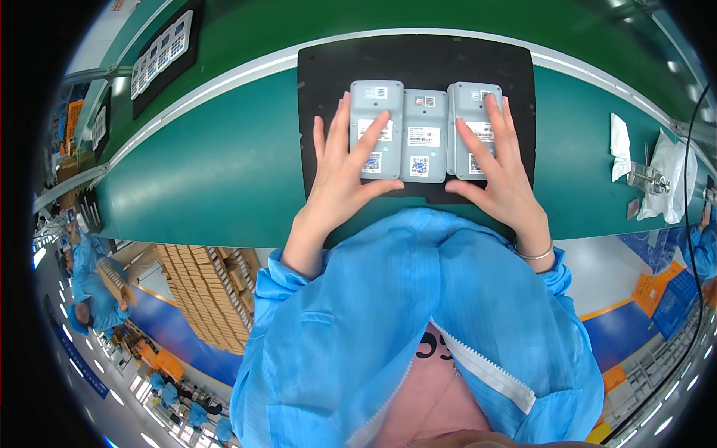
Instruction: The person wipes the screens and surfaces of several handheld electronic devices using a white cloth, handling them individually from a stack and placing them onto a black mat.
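Note:
Three grey handheld devices lie side by side, backs up, with white labels and square codes, on a black mat. My left hand [340, 170] spreads around the left device [379, 112]: its index finger lies across the back, other fingers run along the left side, and the thumb touches the lower edge. Between my hands is the middle device [424, 153], which sits lower. My right hand [506, 174] holds the right device [464, 108] with fingers over its face and right side, thumb at the lower corner. This one shows a doubled edge, perhaps a stack.
The black mat [418, 63] lies on a green bench [216, 164]. Rightward are white bags [667, 175] and a clear holder [644, 178]. A black tray [187, 56] at upper left carries several devices with coloured keys. A black cable [687, 187] hangs at right; co-workers are behind.

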Tool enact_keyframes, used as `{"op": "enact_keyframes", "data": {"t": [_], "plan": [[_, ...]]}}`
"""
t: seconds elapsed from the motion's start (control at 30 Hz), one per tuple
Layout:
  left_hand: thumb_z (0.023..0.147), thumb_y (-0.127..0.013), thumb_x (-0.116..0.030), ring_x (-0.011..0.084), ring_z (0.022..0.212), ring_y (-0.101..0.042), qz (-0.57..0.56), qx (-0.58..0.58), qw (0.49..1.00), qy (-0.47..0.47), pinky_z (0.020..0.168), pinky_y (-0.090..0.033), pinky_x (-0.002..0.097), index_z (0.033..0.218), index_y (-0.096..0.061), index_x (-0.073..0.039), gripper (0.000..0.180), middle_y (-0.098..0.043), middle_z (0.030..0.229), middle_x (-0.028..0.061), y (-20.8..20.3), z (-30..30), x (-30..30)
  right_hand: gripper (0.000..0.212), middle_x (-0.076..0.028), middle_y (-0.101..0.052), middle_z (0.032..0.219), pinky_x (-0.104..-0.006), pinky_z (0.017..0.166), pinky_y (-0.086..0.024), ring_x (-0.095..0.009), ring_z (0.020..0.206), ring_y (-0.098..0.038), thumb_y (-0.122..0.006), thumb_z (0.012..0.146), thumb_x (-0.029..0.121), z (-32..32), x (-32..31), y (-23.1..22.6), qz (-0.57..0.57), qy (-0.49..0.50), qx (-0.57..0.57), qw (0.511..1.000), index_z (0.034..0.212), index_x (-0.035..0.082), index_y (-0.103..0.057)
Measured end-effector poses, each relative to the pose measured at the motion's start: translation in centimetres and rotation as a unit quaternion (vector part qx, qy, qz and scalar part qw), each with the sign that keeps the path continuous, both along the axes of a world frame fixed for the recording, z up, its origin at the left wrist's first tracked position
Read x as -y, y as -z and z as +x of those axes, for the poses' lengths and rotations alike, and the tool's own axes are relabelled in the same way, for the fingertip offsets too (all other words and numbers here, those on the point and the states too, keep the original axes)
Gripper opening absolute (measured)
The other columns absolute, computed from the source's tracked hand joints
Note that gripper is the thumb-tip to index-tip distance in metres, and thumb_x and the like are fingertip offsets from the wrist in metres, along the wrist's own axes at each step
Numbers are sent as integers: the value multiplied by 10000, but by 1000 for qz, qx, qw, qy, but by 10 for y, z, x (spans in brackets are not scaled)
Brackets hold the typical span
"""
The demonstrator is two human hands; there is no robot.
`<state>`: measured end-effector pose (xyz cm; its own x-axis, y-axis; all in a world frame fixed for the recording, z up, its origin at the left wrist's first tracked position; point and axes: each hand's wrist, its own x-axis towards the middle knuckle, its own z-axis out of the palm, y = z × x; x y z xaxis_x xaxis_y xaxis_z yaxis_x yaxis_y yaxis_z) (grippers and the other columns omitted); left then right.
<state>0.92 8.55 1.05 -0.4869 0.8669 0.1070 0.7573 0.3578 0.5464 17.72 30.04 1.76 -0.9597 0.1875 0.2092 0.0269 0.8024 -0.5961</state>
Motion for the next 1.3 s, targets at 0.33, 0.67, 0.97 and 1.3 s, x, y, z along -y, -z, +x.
{"op": "enact_keyframes", "data": {"t": [0.33, 0.67, 0.97, 1.3], "plan": [[598, -901, -191, 322, 1411, -361, 125, 267, 954, -50, 1129, -340, 425, 1514, -361, -178, 1063, -256, 1558, 226, -7, -2, -2, 805, -244, -136, 1601, -444, 1133, -316, -422, 1463, -221, -818, 687, 54, -8, 10, 0, -175, -17, -94, 980, 1424, 77, -495], [672, -857, -110, 333, 1427, -296, 278, 261, 925, -8, 1102, -377, 426, 1546, -228, -75, 1078, -135, 1573, 218, -13, 32, -33, 947, -206, 82, 1618, -434, 1189, -138, -361, 1503, -18, -616, 907, 356, -35, 46, 0, -471, 6, -137, 871, 1558, 31, -10], [898, -608, -343, 434, 1465, -159, 181, 265, 947, -11, 1169, -149, 538, 1526, -169, 33, 853, -157, 1571, 291, -23, 15, -23, 829, -272, -291, 1533, -434, 1125, -281, -376, 1368, -365, -576, 918, 479, -21, 5, -1, -151, 66, -16, 986, 1513, -12, -272], [999, -272, -591, 382, 1480, -144, 175, 363, 914, 48, 1190, -84, 506, 1539, -2, 16, 856, -125, 1592, 240, -18, 22, -45, 1094, -319, -316, 1493, -477, 1086, -364, -434, 1363, -376, -817, 718, 428, -30, 34, -16, -281, 84, 26, 956, 1502, -40, -213]]}}
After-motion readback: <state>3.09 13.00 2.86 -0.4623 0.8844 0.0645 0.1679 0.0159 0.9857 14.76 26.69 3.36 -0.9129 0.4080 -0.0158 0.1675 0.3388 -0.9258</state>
